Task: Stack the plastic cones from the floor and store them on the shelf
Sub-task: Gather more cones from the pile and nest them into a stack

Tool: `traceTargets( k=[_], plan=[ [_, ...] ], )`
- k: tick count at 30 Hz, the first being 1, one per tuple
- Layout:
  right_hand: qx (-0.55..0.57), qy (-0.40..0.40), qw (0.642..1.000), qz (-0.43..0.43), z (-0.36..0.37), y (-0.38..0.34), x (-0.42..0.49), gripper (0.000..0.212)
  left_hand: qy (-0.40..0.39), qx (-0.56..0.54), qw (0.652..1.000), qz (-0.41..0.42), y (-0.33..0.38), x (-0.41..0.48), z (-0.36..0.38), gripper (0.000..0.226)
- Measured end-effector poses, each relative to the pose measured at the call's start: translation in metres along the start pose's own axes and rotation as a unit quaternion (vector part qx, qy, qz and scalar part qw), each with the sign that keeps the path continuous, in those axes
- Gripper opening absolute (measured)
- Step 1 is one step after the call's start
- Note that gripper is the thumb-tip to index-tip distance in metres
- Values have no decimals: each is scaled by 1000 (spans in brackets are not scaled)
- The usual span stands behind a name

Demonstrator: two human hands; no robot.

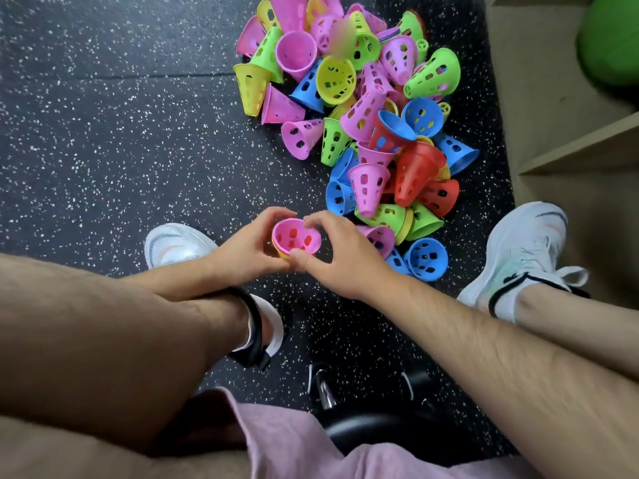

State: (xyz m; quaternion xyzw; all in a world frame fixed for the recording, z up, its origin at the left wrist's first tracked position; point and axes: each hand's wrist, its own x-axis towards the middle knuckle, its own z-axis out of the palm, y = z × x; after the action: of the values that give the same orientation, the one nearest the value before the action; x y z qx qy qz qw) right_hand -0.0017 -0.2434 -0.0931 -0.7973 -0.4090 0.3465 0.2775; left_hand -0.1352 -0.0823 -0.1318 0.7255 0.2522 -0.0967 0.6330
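Noted pink shorts [311,451] at bottom edge. Found left hand [249,245] curled round pink cone [295,236], mouth up, seated inside yellow cone [280,252]; right hand [342,259] pinching same rim opposite. Loose cone pile [363,115] on speckled floor [103,133] beyond. Wooden shelf [581,146] far right, holding green ball [612,39].

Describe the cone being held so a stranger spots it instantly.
Find the pile of coloured cones on the speckled floor, then its near edge. The left hand and right hand grip a pink cone, mouth up, nested in a yellow one; no other is held.
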Motion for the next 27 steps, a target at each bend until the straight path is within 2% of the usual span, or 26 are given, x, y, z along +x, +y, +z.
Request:
traceTargets(
  k=[3,8,14,20,22,27],
  plan=[
    [-14,3,1000,-19,-6,12,-15,45,-51,23,998,-3,0,5,9,72],
    [-116,56,986,-105,-21,48,-44,23,-105,68,992,3,1,15,26,74],
    [-228,4,948,-224,-20,96,-74,18,-144,121,982,-1,-8,16,29,72],
    [-303,-40,923,-232,-13,104,-67,36,-136,132,982,-12,-11,19,23,75],
    [-305,-25,924,-228,-9,104,-65,41,-125,123,984,-19,-12,20,20,74],
    [-239,65,952,-179,-6,95,-55,57,-106,114,988,-24,-15,20,18,72]
  ],
)
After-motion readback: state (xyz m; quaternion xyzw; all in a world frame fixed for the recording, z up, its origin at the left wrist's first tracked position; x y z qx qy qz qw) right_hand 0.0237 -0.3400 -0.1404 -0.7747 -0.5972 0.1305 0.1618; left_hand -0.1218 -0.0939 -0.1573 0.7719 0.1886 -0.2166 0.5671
